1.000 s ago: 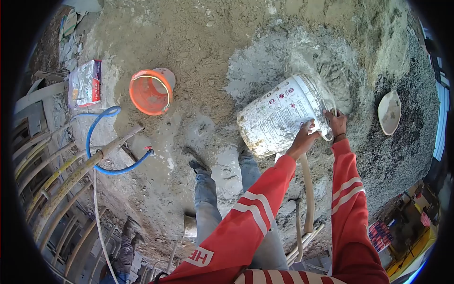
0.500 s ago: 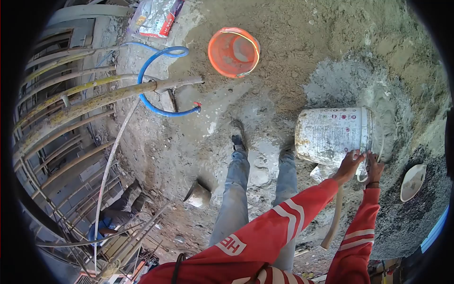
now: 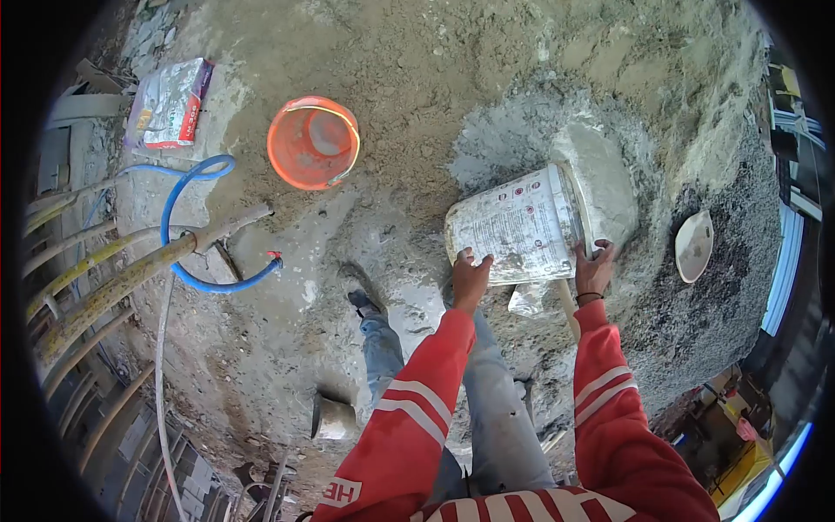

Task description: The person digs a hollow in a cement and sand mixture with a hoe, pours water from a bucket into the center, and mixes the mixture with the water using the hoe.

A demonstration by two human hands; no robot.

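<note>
1. Your left hand (image 3: 470, 283) grips the white bucket (image 3: 513, 228) by its base edge; your right hand (image 3: 594, 270) grips its rim.
2. It lies sideways, mouth against grey mix (image 3: 603, 187).
3. Expect stiff walls, perhaps slippery, heavier if loaded; base edge and rim suit holding.

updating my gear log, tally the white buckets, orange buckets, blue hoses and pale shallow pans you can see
White bucket: 1
Orange bucket: 1
Blue hose: 1
Pale shallow pan: 1
Total: 4
</note>
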